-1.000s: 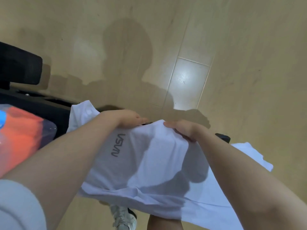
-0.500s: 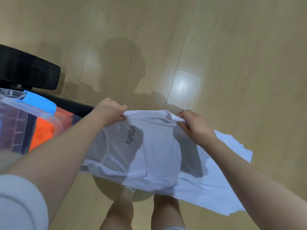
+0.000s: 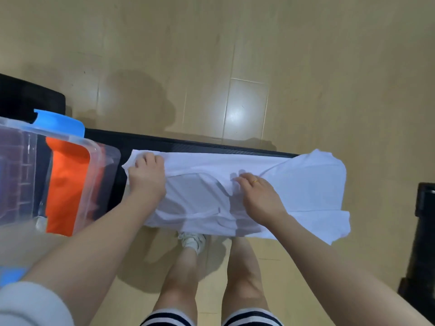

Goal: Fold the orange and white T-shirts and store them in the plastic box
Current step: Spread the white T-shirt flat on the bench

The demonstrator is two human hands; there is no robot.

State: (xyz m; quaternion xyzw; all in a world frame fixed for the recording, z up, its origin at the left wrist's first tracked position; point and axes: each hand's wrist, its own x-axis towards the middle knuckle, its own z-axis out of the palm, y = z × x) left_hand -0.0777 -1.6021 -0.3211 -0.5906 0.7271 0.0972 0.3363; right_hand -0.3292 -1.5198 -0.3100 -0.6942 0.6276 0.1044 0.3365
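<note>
On the black desk (image 3: 211, 147), the left hand (image 3: 146, 177) is gripping the white T-shirt (image 3: 306, 184) while the right hand (image 3: 259, 196) is pressing it flat, fingers straight.

Black table (image 3: 188, 143), white T-shirt (image 3: 306, 184), plastic box (image 3: 94, 161) on it

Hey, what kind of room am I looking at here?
Probably a room in a home, though it could be an office: pale wood-plank floor, a narrow black table holding a white T-shirt, and a clear plastic box with an orange T-shirt inside.
</note>
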